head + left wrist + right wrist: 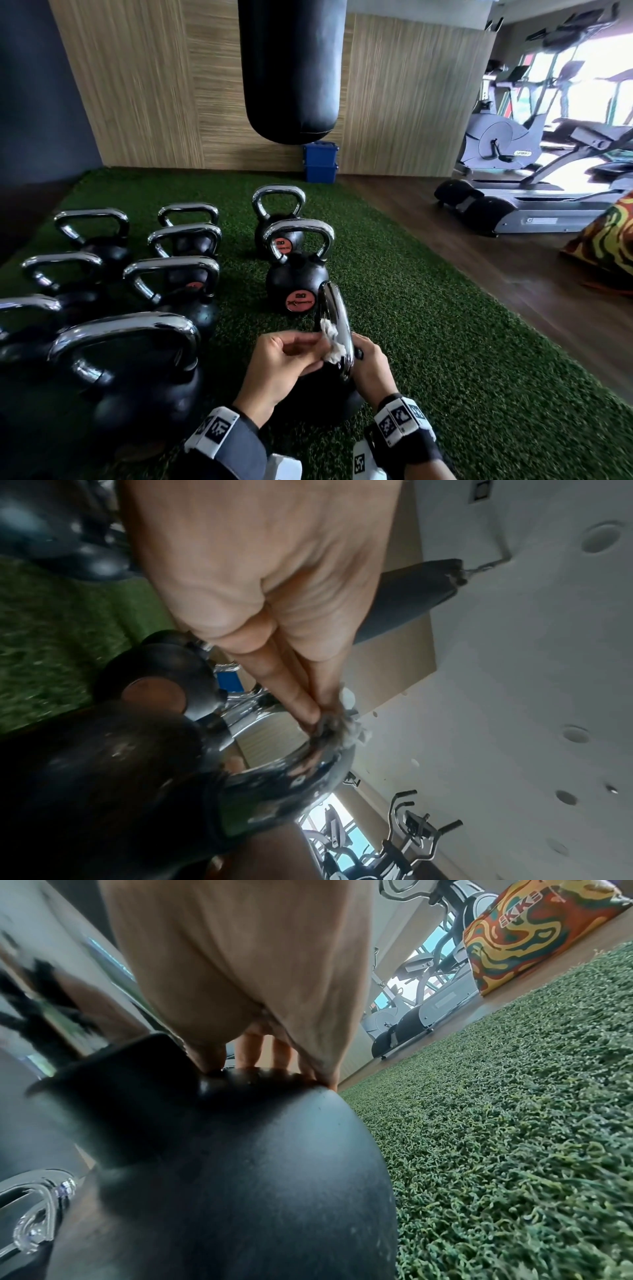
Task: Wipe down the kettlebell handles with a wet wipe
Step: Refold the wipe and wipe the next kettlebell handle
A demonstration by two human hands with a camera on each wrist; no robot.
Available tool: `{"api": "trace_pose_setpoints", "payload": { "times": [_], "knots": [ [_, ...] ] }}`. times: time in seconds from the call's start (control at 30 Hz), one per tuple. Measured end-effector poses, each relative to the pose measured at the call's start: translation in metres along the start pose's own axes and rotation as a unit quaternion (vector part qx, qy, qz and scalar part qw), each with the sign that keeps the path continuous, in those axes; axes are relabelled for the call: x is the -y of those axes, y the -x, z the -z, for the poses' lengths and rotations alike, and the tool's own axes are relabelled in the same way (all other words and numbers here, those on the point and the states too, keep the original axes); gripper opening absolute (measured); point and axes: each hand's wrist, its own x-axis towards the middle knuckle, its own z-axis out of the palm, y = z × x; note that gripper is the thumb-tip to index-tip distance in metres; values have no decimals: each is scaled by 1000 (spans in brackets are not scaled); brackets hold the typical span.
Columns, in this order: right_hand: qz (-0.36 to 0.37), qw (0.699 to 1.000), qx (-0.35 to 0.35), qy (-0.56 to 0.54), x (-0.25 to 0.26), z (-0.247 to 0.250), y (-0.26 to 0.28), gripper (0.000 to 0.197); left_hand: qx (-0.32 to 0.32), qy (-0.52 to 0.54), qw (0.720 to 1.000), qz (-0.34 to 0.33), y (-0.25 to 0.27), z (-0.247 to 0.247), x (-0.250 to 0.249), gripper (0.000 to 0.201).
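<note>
A black kettlebell stands on the green turf right in front of me, its chrome handle seen edge-on. My left hand pinches a crumpled white wet wipe against the left side of that handle. The left wrist view shows the fingertips pressing the greyed wipe onto the handle's upper curve. My right hand rests on the ball's right shoulder. In the right wrist view its fingertips touch the top of the black ball beside the handle post.
Several more chrome-handled kettlebells crowd the turf to the left, and two with orange labels stand just behind. A black punching bag hangs ahead, blue boxes under it. Treadmills and a colourful bag lie right.
</note>
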Motion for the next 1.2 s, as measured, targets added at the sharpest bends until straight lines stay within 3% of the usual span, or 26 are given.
{"api": "trace_pose_setpoints", "payload": {
  "times": [0.1, 0.23, 0.43, 0.57, 0.63, 0.73, 0.8, 0.9, 1.0, 1.1, 1.2],
  "knots": [
    [-4, 1000, -2, -4, 1, -1, 0, 26, 23, -33, 999, 5, 9, 8, 12, 24],
    [-10, 1000, -4, 5, 0, -2, -1, 26, 33, -89, 994, -44, 15, 12, 17, 22],
    [-18, 1000, -3, 19, -2, -2, -2, 28, 1, -213, 976, -55, 16, 15, 32, 15],
    [-21, 999, 33, 1, 0, 4, -1, 26, 27, -235, 970, -49, 13, 19, 25, 16],
    [0, 999, 33, -31, 8, 15, -1, 18, 35, -217, 975, -38, 7, 22, 13, 16],
    [40, 989, -99, -106, 33, 33, 2, 21, -10, -116, 993, -28, -4, 25, -6, 15],
    [117, 976, -143, -117, 57, 43, 6, 24, -25, -37, 999, -22, -9, 23, -21, 16],
    [221, 969, -62, -86, 94, 54, 14, 26, -2, 34, 999, -23, -14, 19, -40, 32],
    [246, 967, 9, -70, 114, 61, 16, 35, 17, 20, 999, -43, -18, 12, -55, 30],
    [237, 967, -5, -89, 121, 66, 14, 40, 17, 1, 998, -57, -22, 8, -62, 16],
    [232, 967, -23, -101, 121, 64, 14, 37, 29, -5, 998, -56, -24, 5, -62, 16]
  ]
}}
